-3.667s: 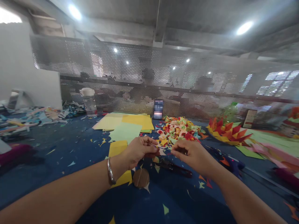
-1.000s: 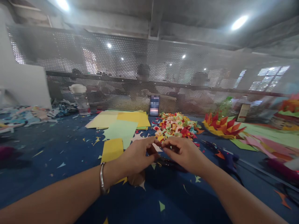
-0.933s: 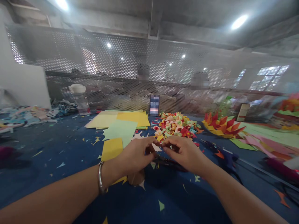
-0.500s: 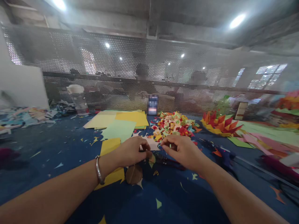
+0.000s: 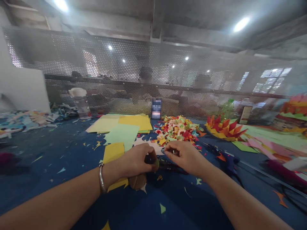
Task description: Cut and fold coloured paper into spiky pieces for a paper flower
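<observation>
At the middle of the counter (image 5: 144, 214), your left hand (image 5: 136, 158) has dropped away from your right hand (image 5: 189, 158); a second ago the two almost met, and now a plain gap parts them. Your left fingers (image 5: 150, 167) curl around the small green piece (image 5: 156, 164), thumb below and forefinger above; half a second ago it showed more fully, just beyond them, and now it sits at their tips, though I cannot tell whether they grip it or only touch it. Your right fingers (image 5: 169, 156) keep much the same bent near-pinch; whether they hold anything tiny is too small to tell. For the work in hand, this reads as a shift from both hands working together to the left one dealing with the green piece, the right merely poised. Reckoned from that piece, the brown disc (image 5: 137, 183) lies between seven and eight o'clock, partly covered by your left hand; the dark tool (image 5: 173, 167) is at three; the pale pink sheet (image 5: 157, 149) is at twelve; the heap of cut paper (image 5: 178, 127) is at one; the yellow sheet (image 5: 113, 151) lies between nine and ten, partly beneath your forearm.
</observation>
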Demonstrator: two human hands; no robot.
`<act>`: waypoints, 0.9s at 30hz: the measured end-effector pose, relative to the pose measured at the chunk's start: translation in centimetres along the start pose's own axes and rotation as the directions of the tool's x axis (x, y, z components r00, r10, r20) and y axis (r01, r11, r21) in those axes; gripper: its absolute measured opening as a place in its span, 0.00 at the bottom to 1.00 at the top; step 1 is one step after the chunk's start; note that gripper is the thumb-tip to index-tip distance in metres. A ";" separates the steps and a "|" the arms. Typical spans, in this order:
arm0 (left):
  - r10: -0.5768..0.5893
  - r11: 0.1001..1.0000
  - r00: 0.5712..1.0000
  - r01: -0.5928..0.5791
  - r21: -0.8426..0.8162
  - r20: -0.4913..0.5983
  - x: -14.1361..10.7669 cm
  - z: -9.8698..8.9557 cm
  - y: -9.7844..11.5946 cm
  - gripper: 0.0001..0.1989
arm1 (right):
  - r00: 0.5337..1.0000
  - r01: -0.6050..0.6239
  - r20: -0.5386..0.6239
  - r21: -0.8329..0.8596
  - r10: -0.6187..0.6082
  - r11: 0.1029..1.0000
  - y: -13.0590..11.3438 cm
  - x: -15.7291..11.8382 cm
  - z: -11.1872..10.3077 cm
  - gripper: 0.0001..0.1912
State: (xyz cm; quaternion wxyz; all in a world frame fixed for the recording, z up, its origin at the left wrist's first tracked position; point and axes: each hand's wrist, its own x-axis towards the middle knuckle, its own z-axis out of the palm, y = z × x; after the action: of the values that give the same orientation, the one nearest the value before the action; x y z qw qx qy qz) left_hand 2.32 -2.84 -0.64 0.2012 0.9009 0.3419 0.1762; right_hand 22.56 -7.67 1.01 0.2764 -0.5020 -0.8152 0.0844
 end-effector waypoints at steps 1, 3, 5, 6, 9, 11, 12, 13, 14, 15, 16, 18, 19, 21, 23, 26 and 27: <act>0.004 1.000 1.000 -0.004 -0.004 -0.003 0.0 0.0 0.1 0.15 | 1.000 0.001 -0.002 -0.005 -0.001 1.000 0.0 0.0 0.0 0.06; 0.005 1.000 1.000 -0.005 -0.008 -0.006 -0.1 0.1 0.3 0.13 | 1.000 0.004 -0.004 -0.016 -0.004 1.000 0.0 0.0 0.1 0.06; 0.000 1.000 1.000 0.000 -0.008 -0.011 -0.1 0.2 0.4 0.11 | 1.000 0.010 -0.004 -0.022 -0.010 1.000 0.1 0.0 0.3 0.06; 0.002 1.000 1.000 -0.002 -0.012 -0.013 0.0 0.3 0.3 0.11 | 1.000 0.013 -0.004 -0.022 -0.013 1.000 0.1 0.0 0.3 0.06; 0.011 1.000 1.000 -0.011 -0.029 -0.015 0.2 0.5 0.0 0.10 | 1.000 0.023 0.006 -0.020 -0.023 1.000 0.2 0.0 0.5 0.05; -0.007 0.998 1.000 0.006 -0.059 -0.014 0.4 0.6 -0.3 0.09 | 1.000 0.017 0.021 -0.016 -0.017 1.000 0.2 0.0 0.6 0.05; -0.027 0.997 0.999 0.026 -0.076 -0.018 0.5 0.6 -0.4 0.09 | 0.999 0.012 0.032 -0.014 -0.011 1.000 0.3 0.0 0.6 0.05; -0.052 0.994 0.998 0.050 -0.094 -0.027 0.6 0.6 -0.5 0.09 | 0.999 0.005 0.042 -0.012 -0.005 1.000 0.3 0.0 0.6 0.05; -0.075 0.992 0.996 0.070 -0.109 -0.038 0.7 0.6 -0.6 0.09 | 0.999 -0.001 0.050 -0.010 0.002 1.000 0.3 0.0 0.7 0.05; -0.092 0.989 0.994 0.085 -0.118 -0.058 0.7 0.6 -0.6 0.08 | 0.998 -0.006 0.055 -0.007 0.006 1.000 0.3 0.0 0.7 0.05; -0.104 0.989 0.991 0.093 -0.118 -0.089 0.8 0.6 -0.5 0.08 | 0.999 -0.007 0.054 -0.002 0.007 1.000 0.2 0.0 0.6 0.05; -0.106 0.990 0.979 0.088 -0.113 -0.172 0.9 0.5 -0.3 0.08 | 0.999 -0.012 0.038 0.021 0.012 1.000 0.1 0.1 0.6 0.05; -0.105 0.990 0.971 0.081 -0.119 -0.215 0.9 0.5 -0.1 0.08 | 0.999 -0.018 0.029 0.041 0.017 0.999 0.0 0.1 0.6 0.05; -0.114 0.986 0.952 0.073 -0.153 -0.285 0.8 0.4 0.2 0.09 | 0.999 -0.032 0.021 0.096 0.030 0.995 -0.1 0.1 0.5 0.07; -0.125 0.979 0.938 0.063 -0.195 -0.324 0.7 0.3 0.4 0.09 | 0.999 -0.044 0.021 0.155 0.041 0.987 -0.3 0.1 0.5 0.10; -0.111 0.978 0.923 0.035 -0.208 -0.368 0.5 0.5 0.7 0.07 | 0.998 -0.056 0.023 0.223 0.052 0.973 -0.4 0.1 0.6 0.15; -0.101 0.978 0.922 0.023 -0.207 -0.374 0.5 0.6 0.8 0.07 | 0.998 -0.062 0.024 0.240 0.058 0.969 -0.4 0.1 0.6 0.16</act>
State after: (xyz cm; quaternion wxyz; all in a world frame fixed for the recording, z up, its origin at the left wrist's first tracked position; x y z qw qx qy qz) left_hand 3.35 -3.21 -0.68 0.2250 0.8131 0.3840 0.3754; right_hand 21.92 -7.70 0.71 0.3256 -0.4887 -0.7856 0.1950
